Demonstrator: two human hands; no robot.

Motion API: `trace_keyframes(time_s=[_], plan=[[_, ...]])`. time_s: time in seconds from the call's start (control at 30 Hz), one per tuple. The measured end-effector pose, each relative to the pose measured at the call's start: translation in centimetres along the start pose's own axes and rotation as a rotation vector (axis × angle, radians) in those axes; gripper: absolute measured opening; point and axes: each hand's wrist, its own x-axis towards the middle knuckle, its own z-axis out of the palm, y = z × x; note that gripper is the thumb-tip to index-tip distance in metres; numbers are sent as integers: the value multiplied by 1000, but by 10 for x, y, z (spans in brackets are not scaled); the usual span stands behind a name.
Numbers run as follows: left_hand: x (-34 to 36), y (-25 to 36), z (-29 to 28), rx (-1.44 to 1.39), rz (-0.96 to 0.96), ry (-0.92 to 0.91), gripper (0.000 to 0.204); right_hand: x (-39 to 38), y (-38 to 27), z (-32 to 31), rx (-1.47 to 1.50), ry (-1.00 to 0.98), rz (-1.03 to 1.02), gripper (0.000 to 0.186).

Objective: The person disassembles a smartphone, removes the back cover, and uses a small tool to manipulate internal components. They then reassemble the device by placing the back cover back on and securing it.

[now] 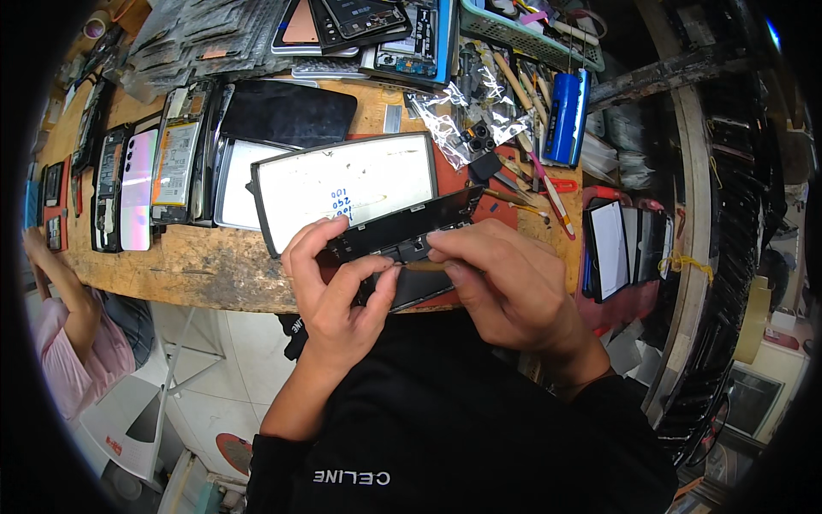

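Note:
Near the bench's front edge, a black phone frame with its inner parts bare (411, 248) is held up, tilted. My left hand (330, 295) grips its left end, fingers behind it, thumb and forefinger pinched at its lower edge. My right hand (509, 287) is closed at the frame's middle. Between its thumb and forefinger lies a thin brownish piece (421, 266), too small to name, reaching toward my left fingertips. A dark flat panel (424, 287) shows below the frame. Just behind stands a white, black-rimmed board with handwriting (300, 184).
Opened phones (177, 163) and a dark glass panel (291, 113) lie at the left on the wooden bench (197, 274). Tweezers (552, 195), a blue cylinder (563, 118) and a green basket (531, 38) are at the right. Another person's arm (68, 287) is at far left.

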Motion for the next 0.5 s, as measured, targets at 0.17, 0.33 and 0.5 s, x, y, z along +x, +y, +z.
trace_keyframes(time_s=[0.17, 0.33, 0.5], plan=[[1, 4, -5, 0, 41, -40, 57, -6, 0, -5, -47, -41, 32, 40], [-1, -1, -3, -69, 27, -33, 54, -14, 8, -13, -211, -150, 44, 43], [-5, -6, 3, -113, -3, -8, 48, -23, 14, -10, -171, -156, 86, 46]])
